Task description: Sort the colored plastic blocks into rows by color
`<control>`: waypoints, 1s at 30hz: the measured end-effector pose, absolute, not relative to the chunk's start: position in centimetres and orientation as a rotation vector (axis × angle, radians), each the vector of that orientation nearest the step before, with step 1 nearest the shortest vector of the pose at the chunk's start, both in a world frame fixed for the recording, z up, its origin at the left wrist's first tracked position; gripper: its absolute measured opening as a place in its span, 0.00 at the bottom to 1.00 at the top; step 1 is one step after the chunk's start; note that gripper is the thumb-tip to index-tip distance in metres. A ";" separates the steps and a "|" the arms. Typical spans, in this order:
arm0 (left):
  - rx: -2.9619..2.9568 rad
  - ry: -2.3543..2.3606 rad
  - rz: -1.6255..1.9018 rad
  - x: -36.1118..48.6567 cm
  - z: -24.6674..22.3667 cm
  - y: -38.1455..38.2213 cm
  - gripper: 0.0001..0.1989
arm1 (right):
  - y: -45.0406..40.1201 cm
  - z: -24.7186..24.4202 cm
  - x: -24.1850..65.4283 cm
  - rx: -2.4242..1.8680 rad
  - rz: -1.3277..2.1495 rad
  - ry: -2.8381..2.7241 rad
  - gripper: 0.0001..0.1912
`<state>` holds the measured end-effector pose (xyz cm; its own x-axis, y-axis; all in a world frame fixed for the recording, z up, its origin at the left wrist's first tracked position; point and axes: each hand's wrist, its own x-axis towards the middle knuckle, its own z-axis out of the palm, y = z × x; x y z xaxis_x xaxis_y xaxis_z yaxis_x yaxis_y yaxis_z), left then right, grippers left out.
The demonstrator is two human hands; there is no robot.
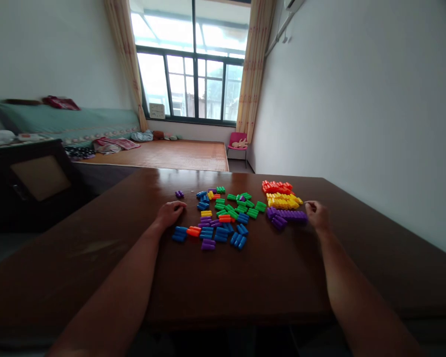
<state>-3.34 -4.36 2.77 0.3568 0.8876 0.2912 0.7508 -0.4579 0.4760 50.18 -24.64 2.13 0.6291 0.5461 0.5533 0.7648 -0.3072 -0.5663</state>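
My left hand rests on the table left of a loose mix of plastic building blocks, its fingers curled in and nothing showing in them. Nearest to it are blue blocks and a small purple block. Green blocks, with some orange, yellow and purple ones, make up the rest of the mix. On the right, my right hand is closed beside the sorted groups, with no block visible in it. Those groups are orange blocks at the back, yellow blocks in the middle and purple blocks in front.
The dark brown table carries all the blocks. Beyond it are a bed with cloths, a pink chair holding a soft toy, and a curtained window. A dark cabinet stands at the left, a white wall at the right.
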 end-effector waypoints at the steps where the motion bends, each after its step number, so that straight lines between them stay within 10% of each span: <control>1: 2.369 1.463 0.761 -3.3 2.6 -4.3 0.14 | -24.3 2.5 49.0 -1.927 -0.373 -1.082 0.19; 13: 2.354 1.513 0.756 -2.6 3.2 -5.5 0.13 | -15.9 5.4 27.5 -1.586 -0.153 -2.282 0.13; 30: 2.241 1.589 0.768 -2.4 2.8 -5.6 0.13 | 0.6 5.1 23.2 -1.882 0.089 -2.103 0.15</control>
